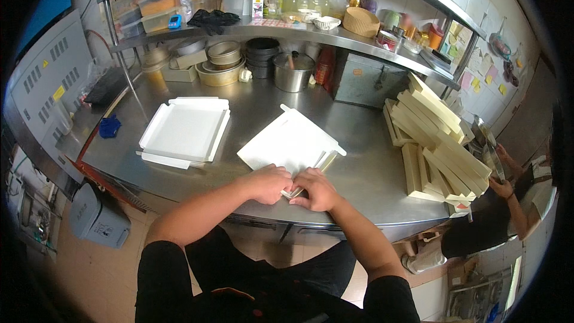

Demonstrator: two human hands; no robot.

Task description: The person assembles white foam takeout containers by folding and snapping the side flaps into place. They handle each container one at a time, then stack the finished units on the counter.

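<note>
A flat white cardboard box blank (290, 140) lies on the steel counter (353, 173) in front of me. My left hand (266, 183) and my right hand (317, 189) press side by side on its near edge, pinching a folded flap between them. To the left, a second white box (186, 128) lies with its side walls folded up.
A leaning stack of folded cream boxes (439, 140) fills the counter's right end. Pots, metal bowls and a metal tin stand at the back under a shelf of bottles and containers. Another person (508, 203) crouches at the lower right. A grey bin (95, 218) stands on the floor to the left.
</note>
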